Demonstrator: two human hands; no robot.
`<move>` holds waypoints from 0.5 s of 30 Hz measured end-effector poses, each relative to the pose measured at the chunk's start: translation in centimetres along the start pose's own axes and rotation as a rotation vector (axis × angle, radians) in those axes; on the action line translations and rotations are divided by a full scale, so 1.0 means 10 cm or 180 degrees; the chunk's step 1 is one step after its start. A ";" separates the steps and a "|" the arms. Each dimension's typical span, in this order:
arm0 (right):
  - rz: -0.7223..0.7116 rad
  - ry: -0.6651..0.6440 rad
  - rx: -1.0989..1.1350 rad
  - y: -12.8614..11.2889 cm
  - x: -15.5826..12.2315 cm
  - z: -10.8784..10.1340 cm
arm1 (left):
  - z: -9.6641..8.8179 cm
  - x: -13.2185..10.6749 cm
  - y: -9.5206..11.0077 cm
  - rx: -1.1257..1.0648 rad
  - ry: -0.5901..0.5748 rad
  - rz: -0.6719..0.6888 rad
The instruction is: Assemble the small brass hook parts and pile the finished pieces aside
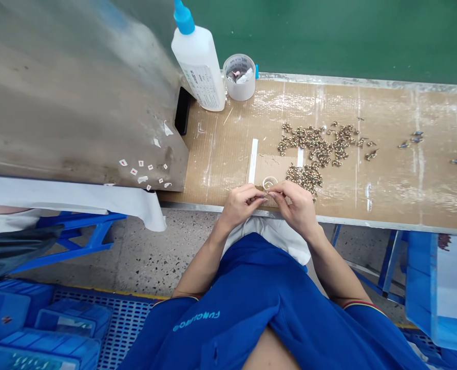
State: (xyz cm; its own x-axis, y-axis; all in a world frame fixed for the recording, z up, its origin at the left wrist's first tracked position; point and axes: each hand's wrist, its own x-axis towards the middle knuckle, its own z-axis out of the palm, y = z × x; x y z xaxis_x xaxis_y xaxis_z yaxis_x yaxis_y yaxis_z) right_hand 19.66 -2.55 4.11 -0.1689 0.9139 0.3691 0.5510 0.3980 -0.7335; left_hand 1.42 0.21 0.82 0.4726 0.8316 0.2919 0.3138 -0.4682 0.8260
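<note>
**One Piece in Hand, Many Parts on the Worktop**

The grip is narrow: the left hand (pixel 241 204) and right hand (pixel 294 204) pinch a slender piece (pixel 267 195), its details too small to tell. A small cup (pixel 269 180) stands just beyond on the worktop (pixel 390 190). A near cluster (pixel 304 176) of metal parts lies beside the right hand; a larger pile (pixel 323 146) spreads behind. Four bluish parts (pixel 416 140) lie well apart. Work appears mid-course; which group is finished cannot be told.

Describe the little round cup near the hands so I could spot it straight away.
Find the brown bench top, then its near edge, where the left hand and right hand come together. Just beyond them sits the cup. Its pale round rim stands out between a straight white strip and heaped metal pieces.
</note>
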 end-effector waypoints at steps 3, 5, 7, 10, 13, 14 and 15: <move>-0.0004 -0.0082 0.0035 0.00 0.01 0.00 | 0.00 0.00 0.01 -0.0031 -0.0015 -0.0005; 0.0039 -0.0112 0.0050 0.00 0.01 0.00 | -0.01 0.00 0.01 -0.0038 -0.0025 -0.0023; 0.0083 -0.0103 0.0045 0.01 0.01 -0.01 | 0.00 0.00 0.01 -0.0042 -0.0036 -0.0031; 0.0093 -0.0110 0.0027 0.01 0.01 0.00 | 0.00 0.00 0.01 -0.0048 -0.0038 -0.0039; 0.0125 -0.0077 0.0013 0.01 0.01 0.00 | 0.00 0.00 0.01 -0.0031 -0.0025 -0.0039; 0.0137 -0.0047 0.0014 0.01 0.01 0.00 | 0.00 0.00 0.01 -0.0026 -0.0019 -0.0020; 0.0138 -0.0025 0.0021 0.01 0.01 0.00 | 0.00 0.00 0.01 -0.0023 -0.0015 0.0009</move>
State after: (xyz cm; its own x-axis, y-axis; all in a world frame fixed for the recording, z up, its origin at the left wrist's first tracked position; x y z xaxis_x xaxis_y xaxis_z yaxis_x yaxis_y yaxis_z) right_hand 19.69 -2.45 4.10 -0.1513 0.9309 0.3325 0.5525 0.3586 -0.7525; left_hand 1.46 0.20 0.95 0.4773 0.8288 0.2920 0.3064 -0.4684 0.8287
